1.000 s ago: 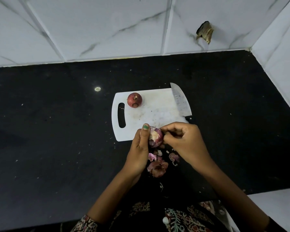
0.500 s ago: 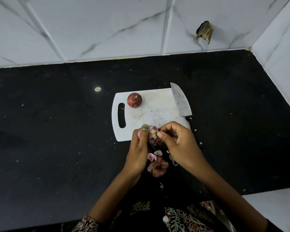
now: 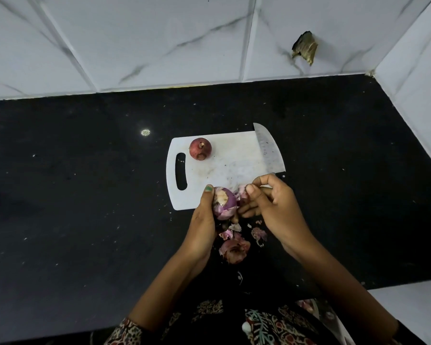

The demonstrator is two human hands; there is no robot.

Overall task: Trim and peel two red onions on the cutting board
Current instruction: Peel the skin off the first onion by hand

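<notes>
Now | left hand [image 3: 204, 220] grips onion [image 3: 224, 202] | right hand [image 3: 274, 205] pinches skin [image 3: 241, 191] | writing: unseen

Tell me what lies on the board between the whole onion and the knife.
Nothing: in the head view, the board is bare, only lightly stained, between the onion and the knife.

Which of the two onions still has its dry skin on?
The onion on the cutting board, near the handle slot: dark red, untouched. The onion in the left hand shows pale purple flesh, partly peeled.
</notes>
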